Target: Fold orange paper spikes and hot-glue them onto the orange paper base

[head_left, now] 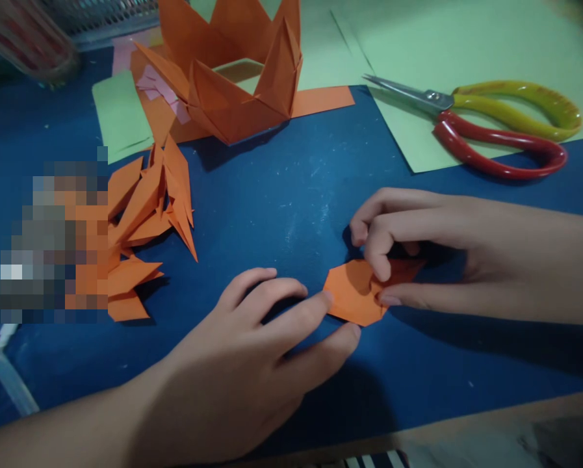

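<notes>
A small folded piece of orange paper [352,292] lies on the blue tabletop between my hands. My right hand [418,253] pinches its right part between thumb and index finger; the fingers hide some of that end. On the left, my left hand [272,331] rests with fingers spread, its fingertips touching the paper's left and lower edges. Folded orange paper pieces [145,221] with pointed tips are heaped left of my hands. Farther back stands an orange folded-paper crown shape [242,117] with tall points.
Scissors [437,101] with one yellow and one red handle lie at the back right, partly on a light green sheet [491,39]. A small green paper piece [123,114] and pink scraps [159,88] lie by the crown shape. A metal mesh basket [106,19] stands behind.
</notes>
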Demonstrator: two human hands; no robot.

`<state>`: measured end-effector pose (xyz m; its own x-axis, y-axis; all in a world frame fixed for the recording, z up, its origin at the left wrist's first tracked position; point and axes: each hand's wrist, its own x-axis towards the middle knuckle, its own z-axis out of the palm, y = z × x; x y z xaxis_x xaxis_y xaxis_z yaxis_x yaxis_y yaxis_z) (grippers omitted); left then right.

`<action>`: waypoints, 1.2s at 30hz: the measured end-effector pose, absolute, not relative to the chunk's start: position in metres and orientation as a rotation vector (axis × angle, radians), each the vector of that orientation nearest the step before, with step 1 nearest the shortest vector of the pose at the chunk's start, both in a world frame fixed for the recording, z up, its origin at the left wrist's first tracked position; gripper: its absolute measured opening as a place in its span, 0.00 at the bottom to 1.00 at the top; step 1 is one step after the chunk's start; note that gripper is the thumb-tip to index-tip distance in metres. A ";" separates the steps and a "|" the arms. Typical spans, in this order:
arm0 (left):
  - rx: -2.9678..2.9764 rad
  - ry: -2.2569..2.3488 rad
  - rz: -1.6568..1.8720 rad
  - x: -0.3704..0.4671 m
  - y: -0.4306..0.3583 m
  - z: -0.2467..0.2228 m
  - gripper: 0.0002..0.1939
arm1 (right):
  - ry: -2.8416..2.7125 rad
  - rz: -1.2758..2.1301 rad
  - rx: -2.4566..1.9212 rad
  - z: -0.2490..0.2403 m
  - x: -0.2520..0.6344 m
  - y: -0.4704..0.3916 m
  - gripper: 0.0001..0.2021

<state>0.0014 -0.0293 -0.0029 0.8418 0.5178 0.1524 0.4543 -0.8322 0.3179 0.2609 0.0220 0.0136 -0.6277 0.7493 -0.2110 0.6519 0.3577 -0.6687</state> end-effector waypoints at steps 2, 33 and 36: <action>2.751 0.719 0.320 0.001 -0.029 -0.003 0.22 | -2.535 1.215 -1.220 0.014 0.260 0.023 0.06; 2.912 0.639 0.228 -0.002 -0.028 -0.003 0.16 | -2.790 0.887 -0.749 0.013 0.265 0.022 0.10; 2.916 0.648 0.205 -0.001 -0.028 -0.002 0.19 | -2.768 0.890 -0.835 0.015 0.265 0.021 0.10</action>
<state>-0.0012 -0.0279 -0.0020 0.8977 0.4290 0.1008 0.4090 -0.8962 0.1722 0.2653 0.0211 0.0152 -0.8415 0.5374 -0.0559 0.4693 0.6757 -0.5685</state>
